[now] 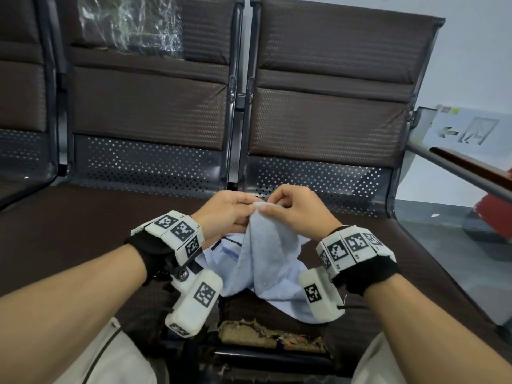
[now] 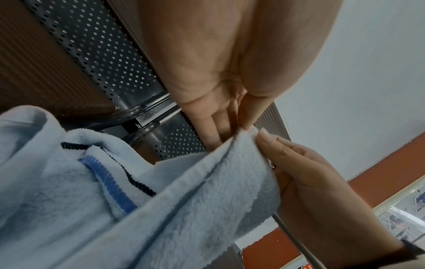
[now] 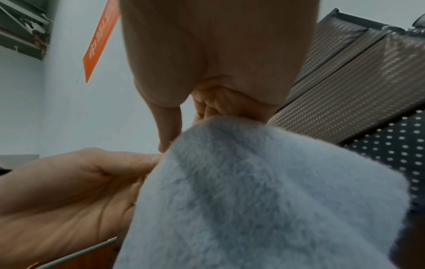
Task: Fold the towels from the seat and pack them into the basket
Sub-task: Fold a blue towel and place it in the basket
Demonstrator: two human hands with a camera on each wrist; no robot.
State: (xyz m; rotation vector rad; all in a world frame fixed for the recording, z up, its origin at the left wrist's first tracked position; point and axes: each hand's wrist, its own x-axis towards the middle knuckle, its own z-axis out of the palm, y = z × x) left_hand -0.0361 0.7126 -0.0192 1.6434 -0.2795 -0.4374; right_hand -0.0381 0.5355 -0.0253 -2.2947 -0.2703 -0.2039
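Observation:
A pale blue fluffy towel hangs from both hands above the dark brown seat, its lower part crumpled on the cushion. My left hand and my right hand meet at its top corner and pinch it side by side. The left wrist view shows the towel with a blue and a dark stripe along one hem, my left thumb and fingers on its edge. In the right wrist view the towel fills the lower half. No basket is in view.
A row of brown padded seats with perforated metal backs stands ahead; one backrest carries clear plastic wrap. The seat's front edge is torn, showing padding. A metal armrest and glossy floor lie to the right.

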